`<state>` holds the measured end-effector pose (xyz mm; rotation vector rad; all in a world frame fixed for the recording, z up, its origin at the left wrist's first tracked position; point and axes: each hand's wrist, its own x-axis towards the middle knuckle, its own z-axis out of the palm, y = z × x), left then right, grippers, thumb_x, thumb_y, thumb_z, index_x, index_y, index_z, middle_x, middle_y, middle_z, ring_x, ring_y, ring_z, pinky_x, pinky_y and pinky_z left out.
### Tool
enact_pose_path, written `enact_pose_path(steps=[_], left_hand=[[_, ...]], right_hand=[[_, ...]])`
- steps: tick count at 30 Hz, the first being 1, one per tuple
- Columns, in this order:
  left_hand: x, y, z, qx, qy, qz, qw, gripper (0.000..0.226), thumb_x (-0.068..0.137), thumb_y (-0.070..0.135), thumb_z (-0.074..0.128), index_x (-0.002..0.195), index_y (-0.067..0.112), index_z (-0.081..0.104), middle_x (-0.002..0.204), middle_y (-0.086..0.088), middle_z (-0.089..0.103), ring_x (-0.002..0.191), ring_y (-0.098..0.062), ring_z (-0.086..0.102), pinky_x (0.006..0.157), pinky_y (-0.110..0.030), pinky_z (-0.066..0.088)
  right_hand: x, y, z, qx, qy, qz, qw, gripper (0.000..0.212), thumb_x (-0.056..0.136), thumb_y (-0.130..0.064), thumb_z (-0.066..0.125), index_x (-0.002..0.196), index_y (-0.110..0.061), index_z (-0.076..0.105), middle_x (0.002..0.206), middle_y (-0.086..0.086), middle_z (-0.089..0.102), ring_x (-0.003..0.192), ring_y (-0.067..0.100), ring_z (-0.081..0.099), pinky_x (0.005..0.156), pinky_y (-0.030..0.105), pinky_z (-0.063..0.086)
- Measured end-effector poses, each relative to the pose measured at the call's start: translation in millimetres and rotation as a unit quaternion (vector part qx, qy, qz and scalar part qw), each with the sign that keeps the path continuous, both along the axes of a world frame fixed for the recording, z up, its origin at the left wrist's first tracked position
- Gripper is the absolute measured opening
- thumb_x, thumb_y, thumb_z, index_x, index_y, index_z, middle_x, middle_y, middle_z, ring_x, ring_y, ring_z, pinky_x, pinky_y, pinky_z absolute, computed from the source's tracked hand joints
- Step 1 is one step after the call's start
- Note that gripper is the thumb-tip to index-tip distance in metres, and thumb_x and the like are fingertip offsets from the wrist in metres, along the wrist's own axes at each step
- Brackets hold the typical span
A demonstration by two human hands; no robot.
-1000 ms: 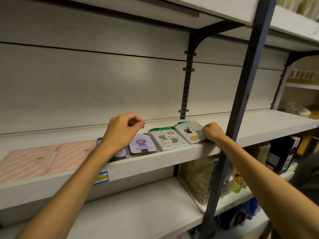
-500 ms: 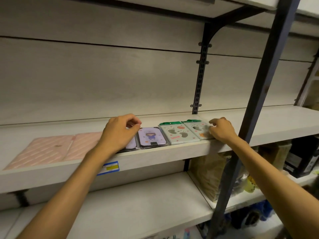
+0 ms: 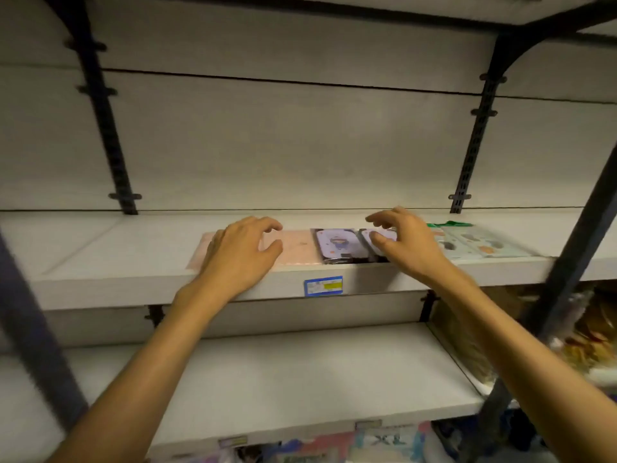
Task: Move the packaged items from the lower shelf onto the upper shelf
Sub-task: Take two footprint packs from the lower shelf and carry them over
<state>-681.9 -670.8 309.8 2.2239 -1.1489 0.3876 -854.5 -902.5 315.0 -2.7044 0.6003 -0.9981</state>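
The head camera looked at a white shelf unit with dark metal posts. The picture was a bit blurry.

The upper shelf (image 3: 100, 248) ran across the middle of the frame. A row of flat packaged items lay on it. A pink pack (image 3: 297, 248) was left of the middle. Next to it on the right lay a purple pack (image 3: 335, 245) with a little cartoon figure on it. A second purple pack (image 3: 379, 242) sat just beside that one. Farther right lay the green packs (image 3: 480, 243) with spots on them, side by side.

The left hand (image 3: 242, 252) was in the middle of the frame, over the pink pack. Its fingers were loosely bent and held nothing. I could not tell if they touched the pack.

The right hand (image 3: 405, 242) was right of the middle, over the second purple pack. Its fingers were spread and a little bent, with nothing in them. The thumb was at the pack, but I could not tell if it touched.

A blue and yellow price tag (image 3: 323, 285) was stuck on the front edge of the upper shelf, below the purple packs.

The lower shelf (image 3: 283, 379) filled the bottom middle of the frame. At the right edge sat some brown bags (image 3: 587, 332), too blurry to make out.
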Motion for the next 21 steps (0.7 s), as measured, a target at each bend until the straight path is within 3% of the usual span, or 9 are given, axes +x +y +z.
enact_pose_path(steps=[7, 10, 15, 21], left_hand=[[26.4, 147.7, -30.3, -0.04, 0.045, -0.004, 0.998, 0.029, 0.095, 0.032, 0.058, 0.123, 0.031, 0.063, 0.122, 0.008, 0.062, 0.106, -0.013, 0.059, 0.091, -0.036, 0.052], [40.9, 210.5, -51.1, -0.047, 0.048, -0.005, 0.998, 0.028, 0.096, 0.031, 0.059, 0.124, 0.031, 0.062, 0.121, 0.01, 0.061, 0.108, -0.009, 0.058, 0.093, -0.035, 0.052], [73.8, 310.0, -85.7, -0.051, 0.069, 0.012, 0.996, 0.024, 0.094, 0.027, 0.063, 0.118, 0.027, 0.064, 0.113, 0.007, 0.064, 0.105, -0.013, 0.061, 0.094, -0.041, 0.053], [126.4, 410.3, -123.1, -0.011, 0.093, 0.067, 0.993, 0.027, 0.094, 0.033, 0.061, 0.12, 0.03, 0.063, 0.12, 0.008, 0.065, 0.11, -0.013, 0.062, 0.093, -0.039, 0.052]], right_hand=[[66.5, 180.9, -27.5, 0.051, -0.046, 0.133, 0.989, 0.031, 0.088, -0.019, 0.061, 0.118, -0.021, 0.066, 0.108, -0.004, 0.065, 0.094, 0.008, 0.06, 0.083, 0.025, 0.048], [94.5, 252.8, -52.6, 0.067, -0.043, 0.167, 0.983, 0.026, 0.088, -0.02, 0.06, 0.113, -0.022, 0.067, 0.108, -0.007, 0.067, 0.094, 0.007, 0.061, 0.083, 0.027, 0.049], [145.2, 351.8, -94.7, 0.08, 0.001, 0.211, 0.974, 0.027, 0.088, -0.024, 0.06, 0.114, -0.024, 0.066, 0.111, -0.008, 0.068, 0.095, 0.006, 0.063, 0.082, 0.032, 0.053], [209.5, 442.4, -132.0, 0.1, 0.074, 0.242, 0.962, 0.035, 0.086, -0.023, 0.057, 0.121, -0.028, 0.063, 0.116, -0.006, 0.067, 0.099, 0.01, 0.064, 0.084, 0.031, 0.054]])
